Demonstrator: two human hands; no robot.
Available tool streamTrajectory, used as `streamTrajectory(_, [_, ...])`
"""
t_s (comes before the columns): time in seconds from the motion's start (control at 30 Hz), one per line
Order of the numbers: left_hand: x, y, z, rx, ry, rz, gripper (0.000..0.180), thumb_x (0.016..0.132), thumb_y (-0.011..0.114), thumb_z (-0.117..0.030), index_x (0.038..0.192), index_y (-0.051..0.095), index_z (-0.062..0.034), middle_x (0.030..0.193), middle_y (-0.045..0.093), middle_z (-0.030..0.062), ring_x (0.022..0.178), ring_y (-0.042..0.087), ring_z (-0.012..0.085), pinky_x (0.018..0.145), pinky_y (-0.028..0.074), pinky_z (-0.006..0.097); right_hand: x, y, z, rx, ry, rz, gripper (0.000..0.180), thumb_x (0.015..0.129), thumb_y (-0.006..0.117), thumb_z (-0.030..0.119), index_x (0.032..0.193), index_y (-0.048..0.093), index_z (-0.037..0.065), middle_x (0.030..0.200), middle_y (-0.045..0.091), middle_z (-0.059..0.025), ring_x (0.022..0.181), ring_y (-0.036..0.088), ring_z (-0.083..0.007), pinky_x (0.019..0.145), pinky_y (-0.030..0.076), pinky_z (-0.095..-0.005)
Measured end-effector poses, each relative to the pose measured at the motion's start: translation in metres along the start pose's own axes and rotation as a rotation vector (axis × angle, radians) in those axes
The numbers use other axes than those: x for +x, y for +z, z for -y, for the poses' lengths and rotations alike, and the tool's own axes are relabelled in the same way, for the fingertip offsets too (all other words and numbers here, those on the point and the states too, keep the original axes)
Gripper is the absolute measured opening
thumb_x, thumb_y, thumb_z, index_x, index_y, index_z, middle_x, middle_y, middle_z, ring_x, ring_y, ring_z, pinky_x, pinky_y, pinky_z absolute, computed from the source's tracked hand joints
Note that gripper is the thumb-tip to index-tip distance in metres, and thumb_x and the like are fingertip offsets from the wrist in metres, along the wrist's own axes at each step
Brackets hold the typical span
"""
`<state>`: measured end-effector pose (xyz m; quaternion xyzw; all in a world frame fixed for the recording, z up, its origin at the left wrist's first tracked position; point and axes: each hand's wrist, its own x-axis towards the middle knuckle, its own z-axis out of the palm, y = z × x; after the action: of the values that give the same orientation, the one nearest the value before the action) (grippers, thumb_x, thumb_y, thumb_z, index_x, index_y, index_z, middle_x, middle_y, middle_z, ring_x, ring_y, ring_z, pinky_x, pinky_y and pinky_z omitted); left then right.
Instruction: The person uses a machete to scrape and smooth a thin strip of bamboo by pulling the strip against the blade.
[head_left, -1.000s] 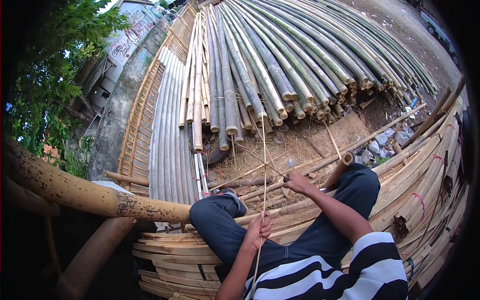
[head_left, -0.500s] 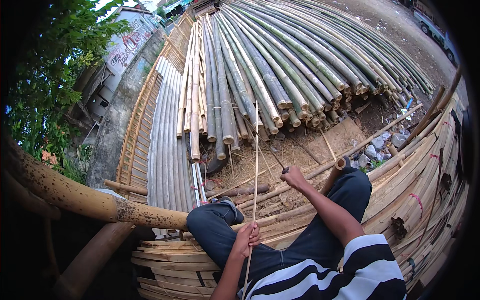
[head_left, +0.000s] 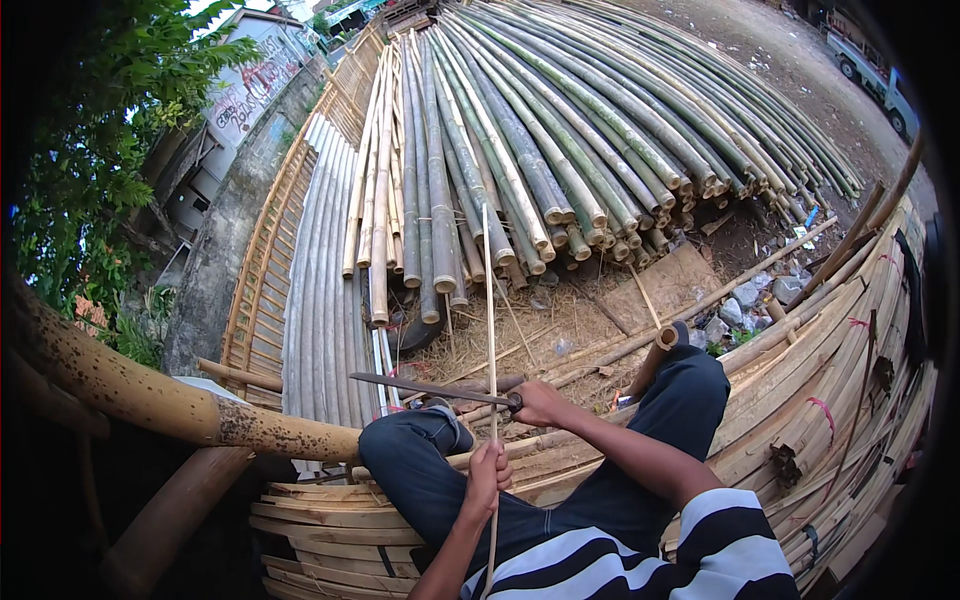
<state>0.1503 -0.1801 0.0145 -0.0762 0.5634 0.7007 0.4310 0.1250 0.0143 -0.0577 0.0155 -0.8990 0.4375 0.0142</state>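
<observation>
Within the left fingers (head_left: 500, 468) runs a bamboo strip (head_left: 491, 330).

Leafy tree (head_left: 85, 160) left; corrugated sheets (head_left: 322, 325) beside slatted bamboo frame (head_left: 266, 258); truck (head_left: 874, 80) upper right

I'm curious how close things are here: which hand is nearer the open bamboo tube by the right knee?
Right. The right hand, holding a long knife, is left of the bamboo tube; the left hand, gripping a thin strip, is farther left and lower in view.
</observation>
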Motion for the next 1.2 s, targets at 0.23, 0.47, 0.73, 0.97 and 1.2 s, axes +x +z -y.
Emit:
streamTrajectory(0.23, [-0.010,-0.001,0.011,-0.070,-0.169,0.105,0.022,0.102,0.039,-0.028,0.086,0.041,-0.0129,0.061,0.026,-0.0069,0.043,0.020,0.0020,0.036,0.015,0.019,0.023,-0.061,-0.074,0.148,0.463,-0.215,0.029,0.062,0.059,0.021,0.059,0.055,-0.007,0.054,0.053,-0.0222,0.050,0.054,-0.0338,0.053,0.042,-0.0450])
streamTrajectory(0.47, [0.021,-0.012,-0.013,-0.226,-0.137,0.087,0.024,0.102,0.038,-0.030,0.085,0.042,-0.0132,0.059,0.025,-0.0080,0.042,0.020,0.0018,0.035,0.014,0.019,-0.004,-0.011,-0.005,0.124,0.123,0.083,0.029,0.062,0.060,0.022,0.070,0.059,-0.006,0.060,0.056,-0.0231,0.056,0.057,-0.0364,0.058,0.047,-0.0455])
streamTrajectory(0.73, [-0.022,0.001,0.011,-0.016,-0.088,-0.014,0.024,0.102,0.040,-0.029,0.083,0.041,-0.0132,0.060,0.026,-0.0070,0.043,0.021,0.0018,0.037,0.015,0.019,0.019,-0.047,-0.052,0.091,0.484,-0.169,0.029,0.062,0.059,0.020,0.062,0.055,-0.008,0.057,0.055,-0.0228,0.055,0.059,-0.0314,0.056,0.046,-0.0440])
streamTrajectory(0.97, [0.004,-0.018,0.004,-0.261,-0.186,0.086,0.024,0.102,0.037,-0.028,0.085,0.041,-0.0112,0.059,0.027,-0.0062,0.042,0.021,0.0030,0.035,0.015,0.020,0.003,-0.026,-0.058,0.152,0.429,-0.046,0.030,0.064,0.059,0.020,0.063,0.056,-0.010,0.056,0.055,-0.0245,0.053,0.057,-0.0318,0.054,0.046,-0.0438])
streamTrajectory(1.2, [0.012,-0.016,0.009,0.024,-0.016,-0.042,0.024,0.102,0.037,-0.026,0.084,0.041,-0.0102,0.060,0.030,-0.0053,0.043,0.025,0.0022,0.037,0.018,0.019,-0.007,0.009,0.012,0.015,0.142,0.210,0.029,0.062,0.057,0.019,0.074,0.063,-0.006,0.078,0.061,-0.0301,0.079,0.062,-0.0445,0.072,0.050,-0.0507])
